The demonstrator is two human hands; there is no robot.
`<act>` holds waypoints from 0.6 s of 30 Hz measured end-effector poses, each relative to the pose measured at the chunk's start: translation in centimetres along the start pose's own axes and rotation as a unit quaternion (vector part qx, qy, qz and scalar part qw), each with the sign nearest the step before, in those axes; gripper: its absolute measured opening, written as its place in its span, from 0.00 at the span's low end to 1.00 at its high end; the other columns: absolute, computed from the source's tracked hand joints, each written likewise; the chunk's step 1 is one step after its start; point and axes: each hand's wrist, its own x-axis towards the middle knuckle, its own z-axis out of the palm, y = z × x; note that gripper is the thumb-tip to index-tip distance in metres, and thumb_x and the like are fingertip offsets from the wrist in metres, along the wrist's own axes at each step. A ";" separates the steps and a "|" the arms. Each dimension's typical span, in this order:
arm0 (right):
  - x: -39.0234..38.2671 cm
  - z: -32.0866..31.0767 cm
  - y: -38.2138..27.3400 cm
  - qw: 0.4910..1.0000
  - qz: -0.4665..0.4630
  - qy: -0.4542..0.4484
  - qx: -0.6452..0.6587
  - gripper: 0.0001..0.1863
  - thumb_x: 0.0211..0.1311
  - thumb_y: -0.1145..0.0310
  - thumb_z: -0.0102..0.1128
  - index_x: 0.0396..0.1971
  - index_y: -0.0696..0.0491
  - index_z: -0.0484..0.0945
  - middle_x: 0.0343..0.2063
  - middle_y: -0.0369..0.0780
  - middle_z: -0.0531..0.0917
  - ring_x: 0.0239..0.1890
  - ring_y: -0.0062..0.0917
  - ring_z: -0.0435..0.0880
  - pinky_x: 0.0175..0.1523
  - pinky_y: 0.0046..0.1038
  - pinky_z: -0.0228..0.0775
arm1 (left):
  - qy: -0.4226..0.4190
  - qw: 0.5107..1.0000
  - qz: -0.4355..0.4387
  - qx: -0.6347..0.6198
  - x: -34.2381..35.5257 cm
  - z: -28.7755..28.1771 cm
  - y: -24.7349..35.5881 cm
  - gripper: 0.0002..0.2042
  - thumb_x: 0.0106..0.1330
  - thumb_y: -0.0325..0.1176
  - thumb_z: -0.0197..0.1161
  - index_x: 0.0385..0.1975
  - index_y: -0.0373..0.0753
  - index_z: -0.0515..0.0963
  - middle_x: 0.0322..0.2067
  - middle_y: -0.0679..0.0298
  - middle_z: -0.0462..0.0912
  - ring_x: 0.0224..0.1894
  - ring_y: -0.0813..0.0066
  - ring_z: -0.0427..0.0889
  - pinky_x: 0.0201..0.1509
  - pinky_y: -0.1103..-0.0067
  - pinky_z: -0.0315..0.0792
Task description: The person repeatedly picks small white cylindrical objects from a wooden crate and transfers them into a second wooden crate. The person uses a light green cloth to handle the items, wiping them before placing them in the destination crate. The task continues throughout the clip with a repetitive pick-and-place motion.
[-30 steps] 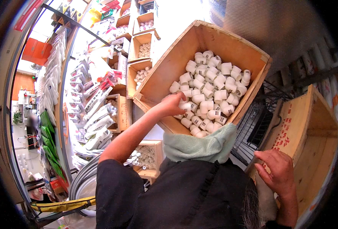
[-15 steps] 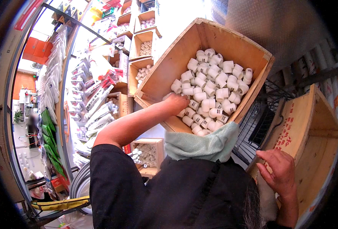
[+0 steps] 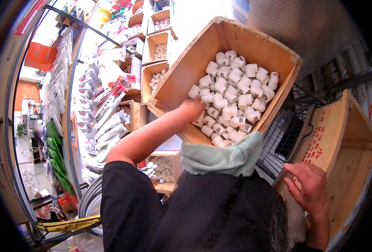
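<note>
A large wooden bin (image 3: 194, 59) full of white plastic elbow fittings (image 3: 244, 86) fills the upper middle. My left hand (image 3: 191, 110) reaches in at its lower left, fingers curled down among the fittings; what they grip is hidden. A pale green towel (image 3: 219, 157) lies against the bin's near end, above my dark-clothed body. At lower right, my right hand (image 3: 305, 185) hangs with thumb and fingers apart and nothing in them, beside another wooden crate (image 3: 358, 143) with red print on it.
Small bins of fittings (image 3: 160, 48) line the upper left, with hanging packaged goods (image 3: 106, 117) beside them and coiled hose (image 3: 91, 201) below. A smaller crate of fittings (image 3: 165, 168) sits low at centre. A metal rack (image 3: 280, 138) stands right of the bin.
The bin and its fittings appear slightly higher in the picture. My left hand has shifted a little up, fingers curled further among the fittings. My right hand is slightly higher, similarly posed.
</note>
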 end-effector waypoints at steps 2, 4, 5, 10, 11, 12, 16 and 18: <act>0.0 0.0 0.0 1.000 0.003 0.001 0.004 0.20 0.47 0.73 0.71 0.44 0.53 0.80 0.36 0.42 0.83 0.37 0.36 0.83 0.43 0.35 0.75 | 0.013 1.000 0.005 -0.004 0.0 0.0 0.0 0.15 0.59 0.25 0.55 0.47 0.43 0.76 0.46 0.48 0.76 0.42 0.49 0.83 0.41 0.60 0.79; 0.1 0.1 -0.2 1.000 0.003 0.016 0.004 0.20 0.45 0.75 0.70 0.43 0.53 0.81 0.34 0.42 0.84 0.35 0.35 0.83 0.41 0.34 0.75 | 0.031 1.000 0.005 -0.003 0.0 0.0 0.1 0.15 0.59 0.25 0.56 0.46 0.44 0.77 0.43 0.50 0.78 0.41 0.50 0.84 0.41 0.60 0.78; 0.1 0.2 -0.2 1.000 0.002 0.023 0.004 0.20 0.45 0.76 0.70 0.42 0.53 0.81 0.33 0.41 0.84 0.34 0.35 0.83 0.40 0.33 0.75 | 0.000 1.000 0.011 -0.004 0.3 0.1 0.1 0.15 0.58 0.26 0.57 0.45 0.44 0.78 0.40 0.51 0.79 0.41 0.51 0.84 0.41 0.60 0.78; 0.3 0.1 -0.2 1.000 -0.005 0.024 0.012 0.20 0.44 0.77 0.70 0.42 0.54 0.81 0.32 0.42 0.83 0.34 0.35 0.83 0.39 0.34 0.74 | -0.098 0.993 0.053 0.037 0.7 -0.2 0.4 0.14 0.52 0.33 0.64 0.40 0.46 0.80 0.30 0.56 0.84 0.41 0.56 0.84 0.40 0.60 0.77; 0.2 0.1 -0.2 1.000 -0.006 0.022 0.013 0.20 0.44 0.77 0.70 0.42 0.54 0.80 0.32 0.42 0.83 0.34 0.36 0.83 0.39 0.34 0.74 | -0.098 0.993 0.060 -0.001 0.4 -0.3 0.3 0.14 0.50 0.35 0.65 0.38 0.43 0.79 0.34 0.55 0.84 0.40 0.54 0.85 0.40 0.61 0.78; 0.2 0.0 -0.2 1.000 -0.007 0.021 0.011 0.20 0.44 0.77 0.70 0.42 0.54 0.80 0.32 0.43 0.83 0.34 0.36 0.83 0.39 0.34 0.74 | -0.120 0.991 0.055 0.006 0.6 -0.3 0.3 0.14 0.50 0.35 0.65 0.38 0.42 0.79 0.34 0.55 0.84 0.40 0.54 0.85 0.40 0.60 0.78; 0.2 0.1 -0.1 1.000 -0.008 0.023 0.014 0.20 0.44 0.77 0.70 0.42 0.54 0.80 0.32 0.43 0.83 0.33 0.36 0.83 0.38 0.34 0.74 | -0.092 0.996 0.016 0.002 2.2 4.5 -1.5 0.21 0.49 0.37 0.66 0.45 0.38 0.76 0.35 0.51 0.84 0.39 0.52 0.85 0.40 0.59 0.78; 0.2 0.2 -0.1 1.000 -0.009 0.023 0.016 0.20 0.44 0.77 0.70 0.42 0.54 0.80 0.32 0.42 0.83 0.33 0.36 0.83 0.38 0.34 0.74 | -0.041 0.998 -0.015 -0.036 1.5 2.9 -0.6 0.26 0.50 0.38 0.66 0.50 0.36 0.74 0.36 0.49 0.83 0.40 0.51 0.84 0.41 0.60 0.78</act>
